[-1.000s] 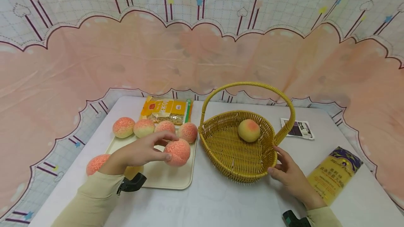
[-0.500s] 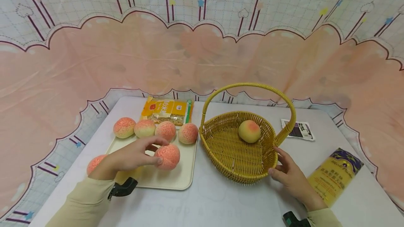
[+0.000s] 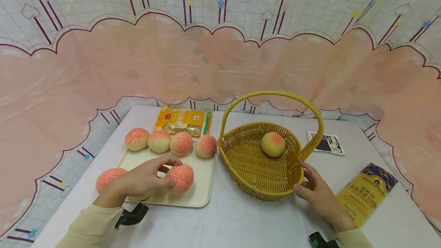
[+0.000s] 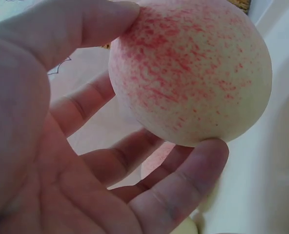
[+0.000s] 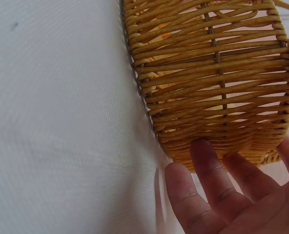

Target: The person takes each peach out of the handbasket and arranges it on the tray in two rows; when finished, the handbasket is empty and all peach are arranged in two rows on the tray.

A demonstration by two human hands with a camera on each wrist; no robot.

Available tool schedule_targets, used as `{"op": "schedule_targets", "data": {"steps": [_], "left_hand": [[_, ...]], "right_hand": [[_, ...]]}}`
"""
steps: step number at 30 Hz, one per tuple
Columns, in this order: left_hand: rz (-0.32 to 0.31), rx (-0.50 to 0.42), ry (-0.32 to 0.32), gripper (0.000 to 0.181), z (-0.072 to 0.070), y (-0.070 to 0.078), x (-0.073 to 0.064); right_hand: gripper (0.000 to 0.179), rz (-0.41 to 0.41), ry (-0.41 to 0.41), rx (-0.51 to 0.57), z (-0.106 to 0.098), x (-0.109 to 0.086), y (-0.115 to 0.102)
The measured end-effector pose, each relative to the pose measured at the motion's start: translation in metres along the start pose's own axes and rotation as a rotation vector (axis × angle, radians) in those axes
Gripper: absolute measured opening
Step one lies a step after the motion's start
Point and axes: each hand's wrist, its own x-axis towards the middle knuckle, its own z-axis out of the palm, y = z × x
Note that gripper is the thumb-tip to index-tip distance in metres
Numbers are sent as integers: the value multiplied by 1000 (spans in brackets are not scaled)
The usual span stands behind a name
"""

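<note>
My left hand (image 3: 146,178) grips a pink-speckled peach (image 3: 180,178) low over the cream tray (image 3: 196,198). In the left wrist view the thumb presses one side of that peach and the fingertips (image 4: 210,156) curl against the other. My right hand (image 3: 318,194) holds the right rim of the yellow wicker basket (image 3: 241,160), its thumb near the front and its fingers along the outer wall. The right wrist view shows several fingertips (image 5: 205,151) against the weave. Inside the basket lies one yellow-red peach (image 3: 273,144).
Several peaches (image 3: 181,143) line the tray's back edge; another peach (image 3: 109,179) sits at its left. My left wrist partly hides a yellowish one. Behind is a yellow food packet (image 3: 182,119). A small dark-and-white sachet (image 3: 329,143) and a gold packet (image 3: 366,194) lie to the right.
My left hand has moved left and down with the peach, away from the basket, to lower over the tray. My right hand stays at the basket rim.
</note>
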Motion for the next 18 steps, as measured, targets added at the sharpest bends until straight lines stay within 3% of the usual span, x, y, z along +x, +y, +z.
{"op": "schedule_targets", "data": {"steps": [7, 18], "left_hand": [[-88, 14, 10, 40, 8, 3, -7], [-74, -40, -2, 43, 16, -1, -8]], "right_hand": [[77, 18, 2, -5, 0, 0, 1], [76, 7, -5, -7, 0, -1, 0]]}}
